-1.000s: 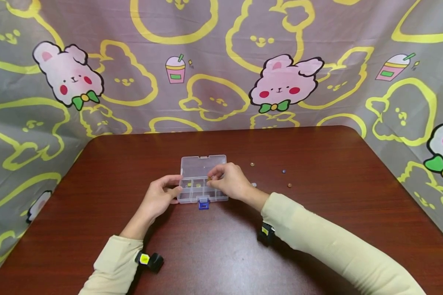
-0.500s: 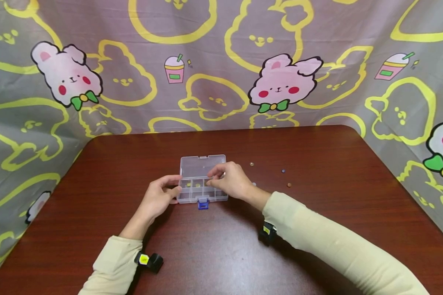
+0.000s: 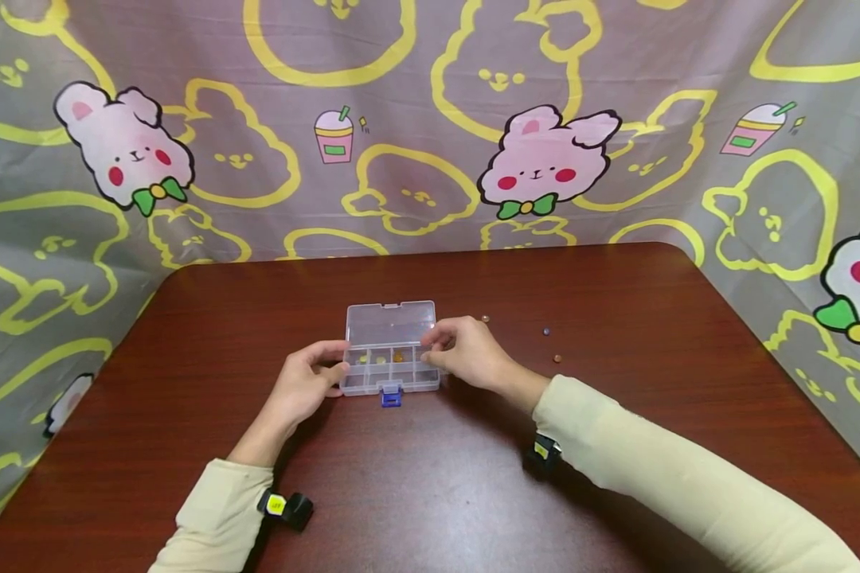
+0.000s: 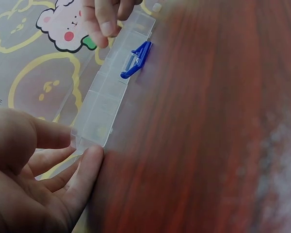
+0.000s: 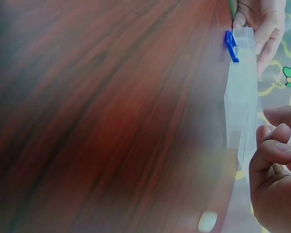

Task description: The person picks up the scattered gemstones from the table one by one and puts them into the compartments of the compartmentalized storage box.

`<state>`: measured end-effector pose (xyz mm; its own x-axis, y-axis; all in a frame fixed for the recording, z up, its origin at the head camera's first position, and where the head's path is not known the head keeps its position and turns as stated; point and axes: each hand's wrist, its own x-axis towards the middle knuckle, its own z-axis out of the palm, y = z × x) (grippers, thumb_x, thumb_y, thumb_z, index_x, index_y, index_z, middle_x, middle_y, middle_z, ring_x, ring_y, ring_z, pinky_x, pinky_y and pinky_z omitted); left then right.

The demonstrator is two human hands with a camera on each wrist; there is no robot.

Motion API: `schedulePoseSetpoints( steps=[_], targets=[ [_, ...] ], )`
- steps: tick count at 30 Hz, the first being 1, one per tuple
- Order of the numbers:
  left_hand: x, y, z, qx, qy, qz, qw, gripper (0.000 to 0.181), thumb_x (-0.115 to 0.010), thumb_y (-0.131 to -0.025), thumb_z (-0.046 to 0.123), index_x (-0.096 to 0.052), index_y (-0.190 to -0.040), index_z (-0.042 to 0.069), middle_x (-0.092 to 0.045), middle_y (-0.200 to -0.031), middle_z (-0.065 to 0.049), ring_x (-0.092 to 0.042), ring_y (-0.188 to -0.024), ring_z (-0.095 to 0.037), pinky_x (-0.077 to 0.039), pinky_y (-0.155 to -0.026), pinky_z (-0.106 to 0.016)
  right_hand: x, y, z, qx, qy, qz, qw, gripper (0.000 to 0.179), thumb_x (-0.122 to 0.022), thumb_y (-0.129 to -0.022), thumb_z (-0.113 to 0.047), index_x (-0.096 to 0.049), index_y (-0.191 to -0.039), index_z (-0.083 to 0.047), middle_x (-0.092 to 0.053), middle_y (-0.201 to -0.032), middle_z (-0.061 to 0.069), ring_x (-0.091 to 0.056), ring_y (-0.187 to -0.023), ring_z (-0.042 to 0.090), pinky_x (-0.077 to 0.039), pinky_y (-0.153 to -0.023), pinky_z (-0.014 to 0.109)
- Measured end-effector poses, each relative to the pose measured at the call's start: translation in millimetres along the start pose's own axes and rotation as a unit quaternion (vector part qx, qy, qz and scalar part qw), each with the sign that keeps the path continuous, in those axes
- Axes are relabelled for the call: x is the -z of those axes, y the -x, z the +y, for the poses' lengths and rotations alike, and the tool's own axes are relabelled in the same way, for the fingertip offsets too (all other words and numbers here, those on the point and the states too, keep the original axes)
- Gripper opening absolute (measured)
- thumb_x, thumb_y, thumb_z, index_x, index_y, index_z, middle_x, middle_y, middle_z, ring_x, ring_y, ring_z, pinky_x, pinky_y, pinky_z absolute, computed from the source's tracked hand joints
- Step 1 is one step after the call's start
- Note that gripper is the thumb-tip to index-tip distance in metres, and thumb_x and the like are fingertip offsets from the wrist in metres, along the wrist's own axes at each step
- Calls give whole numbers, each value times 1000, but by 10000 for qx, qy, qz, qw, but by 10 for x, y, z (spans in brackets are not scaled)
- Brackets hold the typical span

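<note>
A clear compartment box [image 3: 354, 391] stands on the table with its lid [image 3: 390, 325] raised at the back and a blue latch [image 3: 391, 398] at the front. My left hand [image 3: 302, 386] grips its left end, thumb at the front and fingers behind, as the left wrist view also shows. Two pale yellow beads [image 3: 363, 360] lie in separate back-row compartments, and an orange bead [image 3: 398, 357] sits in the third one along. Over the box's right end is my right hand [image 3: 473, 354], fingers loosely bent, thumb and index apart with nothing between them.
Right of the box, several small beads lie loose on the dark red table [image 3: 616, 318]: a blue one [image 3: 546, 331], a brown one [image 3: 557, 358] and an amber one [image 3: 485, 318]. A white bead [image 5: 207, 221] is near my right hand. A patterned curtain [image 3: 401, 119] hangs behind the table.
My right hand has moved right from the third back compartment to the box's right end. The orange bead, earlier at its fingers, now shows inside that compartment. My left hand stays on the box.
</note>
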<state>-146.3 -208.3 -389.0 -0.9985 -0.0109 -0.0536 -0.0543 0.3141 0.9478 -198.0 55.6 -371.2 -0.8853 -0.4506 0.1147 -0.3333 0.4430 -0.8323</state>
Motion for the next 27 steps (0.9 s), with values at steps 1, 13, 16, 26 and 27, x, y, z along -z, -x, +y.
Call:
schedulePoseSetpoints(
  steps=[1, 13, 16, 26, 27],
  targets=[
    [2, 1, 3, 6, -11, 0, 10000, 36, -61, -95, -3, -59, -131, -6, -60, -123, -28, -64, -78, -13, -59, -64, -27, 20, 17, 16, 18, 2, -16, 10000, 14, -78, -83, -5, -74, -96, 0, -66, -72, -1, -61, -62, 10, -51, -59, 25],
    [3, 10, 20, 34, -90, 10, 10000, 37, -62, -96, -1, -59, -132, -5, -60, -124, -28, -64, -79, -14, -60, -65, -27, 302, 283, 185, -255, 182, 35, 9995, 15, -80, -82, -7, -74, -95, -4, -65, -72, -2, -58, -63, 13, -47, -57, 29],
    [4, 6, 15, 29, -79, 13, 10000, 37, -62, -96, -2, -60, -132, -5, -60, -124, -28, -64, -79, -14, -60, -65, -28, 374, 354, 248, -305, 219, 47, 9993, 16, -80, -82, -7, -74, -97, -4, -65, -73, -1, -57, -61, 13, -45, -53, 25],
    [6, 11, 20, 62, -40, -29, 10000, 37, -62, -96, -1, -59, -133, -5, -59, -125, -28, -64, -81, -15, -60, -65, -28, 686, 616, 434, -762, -98, 27, 9970, 18, -79, -85, -6, -72, -101, -3, -63, -75, 5, -52, -51, 18, -44, -42, 28],
    [6, 12, 23, 65, -41, -25, 10000, 37, -62, -96, -1, -59, -133, -5, -60, -125, -28, -64, -81, -15, -60, -65, -28, 716, 641, 451, -759, -68, 35, 9971, 18, -79, -85, -6, -72, -101, -2, -63, -76, 5, -53, -51, 19, -45, -43, 28]
  ],
)
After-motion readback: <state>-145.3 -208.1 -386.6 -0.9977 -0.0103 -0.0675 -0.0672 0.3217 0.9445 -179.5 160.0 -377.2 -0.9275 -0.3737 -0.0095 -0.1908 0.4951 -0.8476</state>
